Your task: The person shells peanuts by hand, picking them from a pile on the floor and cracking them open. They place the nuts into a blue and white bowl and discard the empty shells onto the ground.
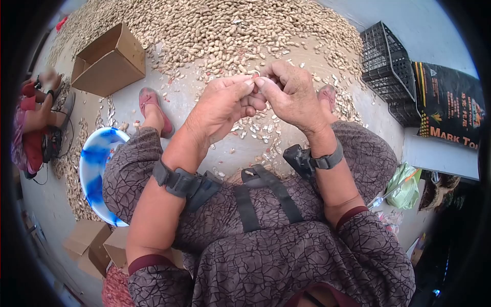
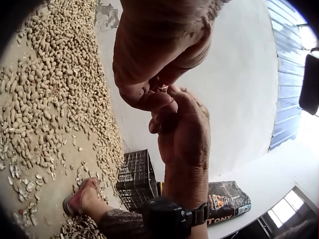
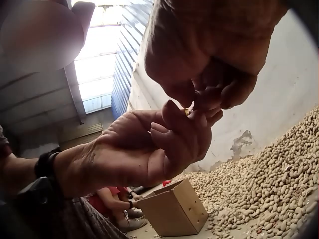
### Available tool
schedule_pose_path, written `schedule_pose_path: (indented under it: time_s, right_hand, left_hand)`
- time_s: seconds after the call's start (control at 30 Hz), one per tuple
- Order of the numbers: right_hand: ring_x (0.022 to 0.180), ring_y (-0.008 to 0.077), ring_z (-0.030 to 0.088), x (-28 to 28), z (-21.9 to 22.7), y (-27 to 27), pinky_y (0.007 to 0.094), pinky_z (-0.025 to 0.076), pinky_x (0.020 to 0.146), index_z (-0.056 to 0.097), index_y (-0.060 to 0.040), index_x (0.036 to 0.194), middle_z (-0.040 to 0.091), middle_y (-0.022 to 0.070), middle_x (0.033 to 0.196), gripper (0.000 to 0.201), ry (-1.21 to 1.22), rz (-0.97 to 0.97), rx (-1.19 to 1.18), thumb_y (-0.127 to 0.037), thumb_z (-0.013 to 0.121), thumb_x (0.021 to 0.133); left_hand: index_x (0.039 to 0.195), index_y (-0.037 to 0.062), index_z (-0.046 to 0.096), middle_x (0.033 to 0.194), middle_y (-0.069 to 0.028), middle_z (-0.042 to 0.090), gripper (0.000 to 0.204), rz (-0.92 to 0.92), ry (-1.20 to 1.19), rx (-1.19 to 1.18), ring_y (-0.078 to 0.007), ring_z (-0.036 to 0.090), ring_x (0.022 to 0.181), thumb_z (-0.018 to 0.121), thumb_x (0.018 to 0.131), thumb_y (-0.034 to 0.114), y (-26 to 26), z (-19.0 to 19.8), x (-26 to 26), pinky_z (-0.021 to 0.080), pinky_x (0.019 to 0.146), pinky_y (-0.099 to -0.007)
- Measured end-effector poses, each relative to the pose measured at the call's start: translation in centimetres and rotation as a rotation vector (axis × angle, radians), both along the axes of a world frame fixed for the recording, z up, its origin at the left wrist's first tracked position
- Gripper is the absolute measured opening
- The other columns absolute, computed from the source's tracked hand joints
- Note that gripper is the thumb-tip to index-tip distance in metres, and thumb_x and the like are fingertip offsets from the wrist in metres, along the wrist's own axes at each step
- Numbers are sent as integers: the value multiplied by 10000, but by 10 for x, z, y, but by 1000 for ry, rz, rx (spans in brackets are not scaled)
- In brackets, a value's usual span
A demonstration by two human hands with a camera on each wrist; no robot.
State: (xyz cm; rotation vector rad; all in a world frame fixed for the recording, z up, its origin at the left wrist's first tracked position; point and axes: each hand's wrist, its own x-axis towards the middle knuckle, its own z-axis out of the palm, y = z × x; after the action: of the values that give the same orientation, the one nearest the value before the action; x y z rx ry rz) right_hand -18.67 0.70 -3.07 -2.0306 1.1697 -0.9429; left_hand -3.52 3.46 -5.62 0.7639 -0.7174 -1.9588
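Head view, small reddish peanut [image 1: 255, 75], pinched between both hands [image 1: 221, 106] [image 1: 295, 96]

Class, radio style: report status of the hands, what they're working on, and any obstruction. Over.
Left hand and right hand pinching together. Reddish bit, probably peanut, mostly hidden between them. Nothing seen in the way.

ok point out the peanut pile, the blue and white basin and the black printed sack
Peanut pile [image 1: 220, 30]: head view, middle of the heap.
Blue and white basin [image 1: 90, 176]: head view, left wall.
Black printed sack [image 1: 446, 102]: head view, printed front.
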Motion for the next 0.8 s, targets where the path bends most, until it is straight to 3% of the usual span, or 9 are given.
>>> schedule_pose_path:
  time_s: [0.33,0.63,0.7,0.8]
  right_hand:
    - [507,222,559,-10,-5,-3,307,423,475,582,-5,741,544,119,585,90,-104,64,-40,-67,517,742]
    - [562,205,604,-13,-13,1,292,456,503,605,-5,775,579,111,633,97,-86,9,-179,-8,530,713]
    - [553,221,597,-12,-13,4,294,458,503,606,0,776,586,119,648,99,-168,-59,-78,2,538,704]
    - [558,225,591,-10,-16,3,294,457,506,604,1,778,590,120,659,101,-123,-39,-193,4,544,696]
  left_hand:
    - [932,-7,565,819,-43,577,212,-82,-62,-23,-95,550,689,488,872,182,-7,6,-4,446,589,-198]
    - [967,4,555,857,-38,582,191,-3,-7,38,-106,555,781,488,859,146,-8,-5,-14,440,700,-252]
    - [972,1,550,876,-39,581,189,16,14,61,-106,555,774,483,856,134,-8,-4,-14,438,705,-251]
    - [1004,-13,543,896,-47,581,210,52,26,76,-112,550,791,474,855,118,-7,-5,-15,435,715,-248]
